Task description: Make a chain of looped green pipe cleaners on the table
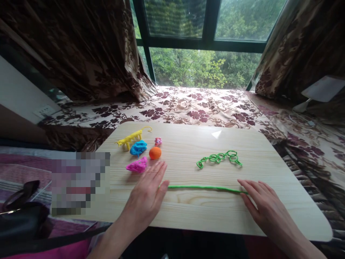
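Note:
A thin green clay strand (205, 187) lies nearly straight across the table between my two hands. My left hand (147, 189) rests flat over its left end, fingers stretched out and thumb apart; that end is partly hidden. At the right end, my right hand (262, 201) has its fingers extended, with the strand running in between thumb and forefinger. Beyond the strand sits a chain of green clay loops (219, 157). Close to my left fingertips are a pink clay figure (137, 165) and an orange clay ball (155, 153).
A yellow four-legged clay animal (130, 138), a blue clay figure (138, 148) and a small pink-red clay piece (158, 141) stand at the table's far left. The pale wooden table (188, 214) abuts a flower-patterned window seat (199, 104). A dark bag (24, 219) lies left.

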Demonstrator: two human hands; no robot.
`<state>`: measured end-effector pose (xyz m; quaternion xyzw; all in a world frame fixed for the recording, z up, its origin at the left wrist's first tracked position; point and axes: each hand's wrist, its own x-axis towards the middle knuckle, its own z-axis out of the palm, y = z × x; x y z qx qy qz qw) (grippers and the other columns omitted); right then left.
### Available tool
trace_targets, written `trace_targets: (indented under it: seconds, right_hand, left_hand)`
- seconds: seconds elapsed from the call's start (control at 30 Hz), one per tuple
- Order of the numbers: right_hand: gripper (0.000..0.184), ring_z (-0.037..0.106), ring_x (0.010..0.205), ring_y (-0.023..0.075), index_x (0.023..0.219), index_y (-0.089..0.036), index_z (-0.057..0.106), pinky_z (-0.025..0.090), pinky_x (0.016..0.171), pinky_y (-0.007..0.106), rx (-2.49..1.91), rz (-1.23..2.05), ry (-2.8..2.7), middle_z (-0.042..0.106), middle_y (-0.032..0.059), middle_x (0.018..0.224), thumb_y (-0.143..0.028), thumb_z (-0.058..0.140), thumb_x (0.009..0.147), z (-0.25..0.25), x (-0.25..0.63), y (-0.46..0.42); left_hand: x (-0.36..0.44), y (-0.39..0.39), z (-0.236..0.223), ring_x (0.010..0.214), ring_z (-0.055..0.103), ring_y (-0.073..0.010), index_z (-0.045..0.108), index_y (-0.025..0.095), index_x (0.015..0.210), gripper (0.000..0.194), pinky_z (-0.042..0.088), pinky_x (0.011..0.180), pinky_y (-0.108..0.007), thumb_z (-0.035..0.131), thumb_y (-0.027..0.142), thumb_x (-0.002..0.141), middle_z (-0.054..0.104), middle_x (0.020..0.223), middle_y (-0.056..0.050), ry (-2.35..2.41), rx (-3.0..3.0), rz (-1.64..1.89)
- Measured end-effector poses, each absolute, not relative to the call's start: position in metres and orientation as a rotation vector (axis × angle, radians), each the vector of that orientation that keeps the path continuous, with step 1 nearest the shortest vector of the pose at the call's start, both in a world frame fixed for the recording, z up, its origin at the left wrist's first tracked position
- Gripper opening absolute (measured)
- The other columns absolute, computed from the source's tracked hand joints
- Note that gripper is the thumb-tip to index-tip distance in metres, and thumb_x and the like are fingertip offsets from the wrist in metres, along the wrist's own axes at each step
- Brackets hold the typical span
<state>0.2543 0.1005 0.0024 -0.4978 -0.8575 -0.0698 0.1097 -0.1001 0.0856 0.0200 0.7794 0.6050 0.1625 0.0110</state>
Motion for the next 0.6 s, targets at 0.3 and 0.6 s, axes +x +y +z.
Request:
trace_targets:
  seconds: [0.3, 0.6]
  right_hand:
    - [0.042, 0.048, 0.11, 0.022, 0.126, -0.016, 0.041, 0.028, 0.099, 0.043, -1.45, -0.132, -2.589, 0.053, 0.01, 0.121, -0.033, 0.039, 0.088, -0.007, 0.26, 0.08]
    - [0.047, 0.039, 0.12, 0.0226, 0.129, -0.017, 0.037, 0.023, 0.101, 0.044, -1.439, -0.226, -2.663, 0.042, 0.0094, 0.133, -0.035, 0.041, 0.086, -0.016, 0.261, 0.072]
  left_hand:
    - [-0.082, 0.076, -0.01, 0.134, 0.011, -0.0231, 0.013, 0.017, 0.139, 0.071, 0.01, 0.108, -0.045, 0.031, 0.056, 0.083, 0.015, 0.147, -0.007, 1.733, 2.602, 0.179]
    - [-0.082, 0.084, -0.007, 0.135, 0.008, -0.0224, 0.011, 0.014, 0.139, 0.072, 0.006, 0.109, -0.045, 0.028, 0.057, 0.084, 0.013, 0.147, -0.008, 1.752, 2.612, 0.138]
